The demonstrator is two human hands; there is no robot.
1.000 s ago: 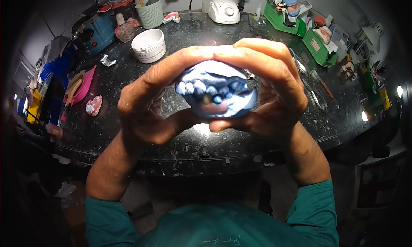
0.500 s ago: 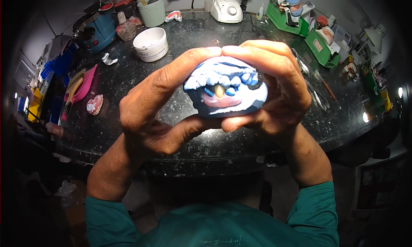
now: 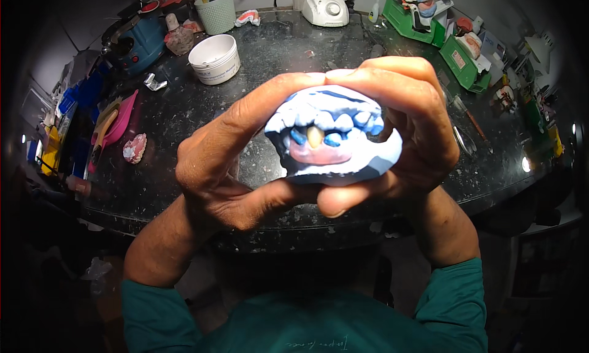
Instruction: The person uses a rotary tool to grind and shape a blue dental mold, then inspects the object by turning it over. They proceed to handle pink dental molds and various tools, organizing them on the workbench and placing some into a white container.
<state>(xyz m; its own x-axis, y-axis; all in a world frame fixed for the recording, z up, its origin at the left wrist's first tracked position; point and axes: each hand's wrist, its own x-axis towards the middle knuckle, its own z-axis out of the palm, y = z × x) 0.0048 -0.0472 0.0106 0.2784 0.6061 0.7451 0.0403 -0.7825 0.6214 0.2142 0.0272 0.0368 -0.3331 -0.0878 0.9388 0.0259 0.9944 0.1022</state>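
Observation:
Above the dark workbench I hold up a pair of dental casts [image 3: 334, 117], pale blue and closed together bite to bite. On the lower cast sits a pink wax gum base [image 3: 322, 155] with one yellowish tooth [image 3: 315, 137] and dark blue spots on either side. My left hand [image 3: 230, 150] is closed on the casts, fingers over the top and thumb beneath. Around the other side wraps my right hand [image 3: 408, 123], its thumb under the lower cast and its index finger on top. The index fingertips meet above the upper cast.
A white tub [image 3: 215, 60], a blue machine [image 3: 136, 46] and a pink dustpan [image 3: 119, 123] with a brush are to the left. A small pink-and-white dental piece [image 3: 135, 149] lies nearby. At the back stands a white control box [image 3: 325, 7]; green bins [image 3: 463, 61] hold more casts at right.
Both hands have shifted slightly right and nearer with the casts. The casts have turned a little, exposing more of their right side.

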